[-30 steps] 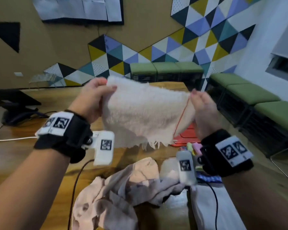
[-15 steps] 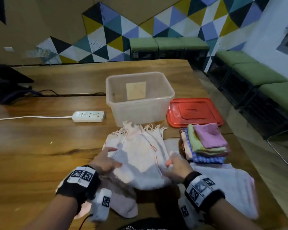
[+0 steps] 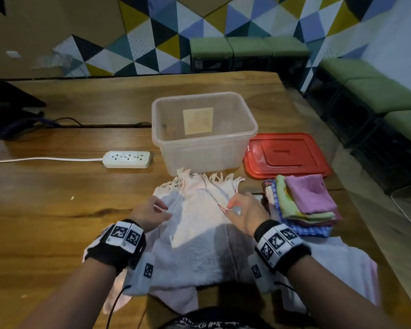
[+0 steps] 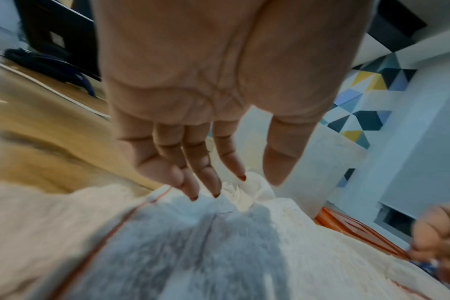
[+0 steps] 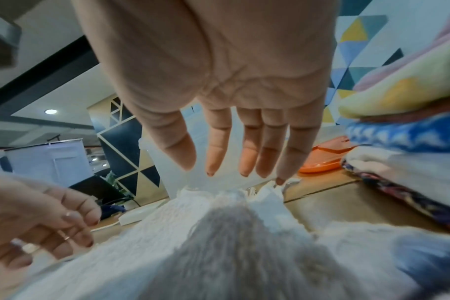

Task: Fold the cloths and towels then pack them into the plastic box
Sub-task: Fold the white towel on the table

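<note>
- A white fringed towel (image 3: 199, 224) lies spread at the table's (image 3: 45, 210) near edge, fringe towards the clear plastic box (image 3: 203, 134).
- The left hand (image 3: 150, 213) and right hand (image 3: 243, 213) rest on it.
- A red lid (image 3: 286, 154) lies right of the box.
- Folded cloths (image 3: 304, 205) are stacked by the table's right edge.

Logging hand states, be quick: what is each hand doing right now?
Left hand: open, fingers straight, over the white towel, holding nothing.
Right hand: open, fingers straight, over the same towel, holding nothing.
</note>
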Demonstrator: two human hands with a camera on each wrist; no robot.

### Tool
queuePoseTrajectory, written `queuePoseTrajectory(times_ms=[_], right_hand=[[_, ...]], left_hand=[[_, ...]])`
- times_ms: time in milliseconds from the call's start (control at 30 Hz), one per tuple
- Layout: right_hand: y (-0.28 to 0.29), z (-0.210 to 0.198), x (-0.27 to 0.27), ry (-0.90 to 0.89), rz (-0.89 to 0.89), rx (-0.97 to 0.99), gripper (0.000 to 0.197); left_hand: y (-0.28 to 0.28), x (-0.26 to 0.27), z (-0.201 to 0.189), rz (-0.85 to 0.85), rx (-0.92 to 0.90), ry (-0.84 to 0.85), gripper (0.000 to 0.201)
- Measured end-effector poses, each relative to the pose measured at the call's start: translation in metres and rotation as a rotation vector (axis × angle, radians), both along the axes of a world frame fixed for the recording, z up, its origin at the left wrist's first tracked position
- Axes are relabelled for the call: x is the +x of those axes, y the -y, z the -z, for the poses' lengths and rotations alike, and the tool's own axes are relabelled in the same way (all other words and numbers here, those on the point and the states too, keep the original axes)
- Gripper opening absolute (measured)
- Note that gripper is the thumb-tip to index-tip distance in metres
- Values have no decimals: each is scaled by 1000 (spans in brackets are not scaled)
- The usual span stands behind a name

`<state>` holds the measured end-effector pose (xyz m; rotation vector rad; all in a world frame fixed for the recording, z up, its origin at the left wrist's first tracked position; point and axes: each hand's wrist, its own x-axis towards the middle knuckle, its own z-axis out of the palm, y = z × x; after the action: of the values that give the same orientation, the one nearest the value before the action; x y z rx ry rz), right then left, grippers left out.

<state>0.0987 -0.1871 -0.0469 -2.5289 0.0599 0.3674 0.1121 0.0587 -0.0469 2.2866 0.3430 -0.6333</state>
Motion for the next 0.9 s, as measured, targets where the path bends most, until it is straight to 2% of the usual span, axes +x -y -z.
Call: queuePoseTrajectory(times_ms=[167,267,333,367,433,533,600,667,800,900], right_hand=[[-21,7,37,44,-107,-55,11],[-27,20,52,-75,-185,-158,9],[-28,29,57,-108,-205,-249,22],[-27,33,58,-102,-193,-269,29],[-27,35,60,-50,-170,-277,28],[-22,30,61,-30,-133,-245,20],[-14,28,61,-68,-75,-189,15],[-8,28,59,-91,30,-78,8],[-3,33,56,-9,337,297,8],[4,37,54,-48,582,488,10]], left_hand=[[20,30,9,54,1,96,16],[34,50,16,46,62,106,32],[42,61,21,52,92,106,42],[46,64,25,52,104,95,46],[51,67,30,47,158,78,52],[49,70,31,60,168,92,38],[42,73,30,-22,60,123,21],[29,75,32,-169,-145,177,11],[11,65,22,-435,-561,185,21],[-4,54,18,-537,-675,133,24]])
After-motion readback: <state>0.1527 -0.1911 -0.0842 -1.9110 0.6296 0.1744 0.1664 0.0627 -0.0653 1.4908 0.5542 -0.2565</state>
